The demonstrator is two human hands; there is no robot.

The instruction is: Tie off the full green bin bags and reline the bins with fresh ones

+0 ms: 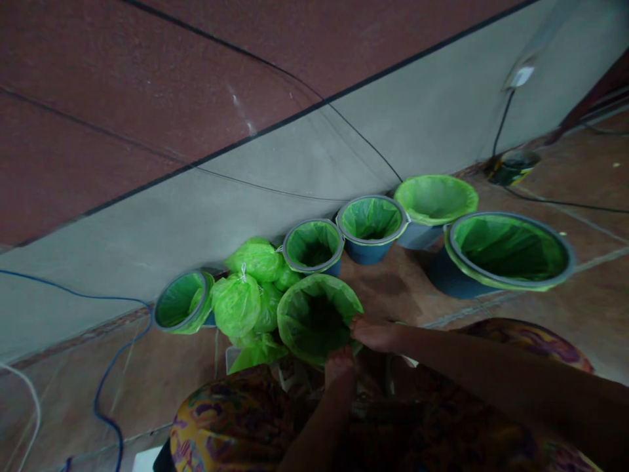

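Observation:
Right in front of me stands a bin whose opening is covered by a green bin liner (299, 321), folded out over the rim. My left hand (340, 365) grips the liner at the near edge of the opening. On the right side of the same rim, my right hand (372, 332) has its fingers closed over the liner's edge. The inside of the bin is dark, so I cannot make out its bottom. Touching its left side is a pile of tied green garbage bags (238, 307).
Lined bins stand along the wall: a small one (314, 269), another (371, 252), a grey one (417, 237), a large one (455, 278) and a tipped one (206, 305) at left. A blue cable (105, 380) crosses the floor. A dark pot (511, 169) sits far right.

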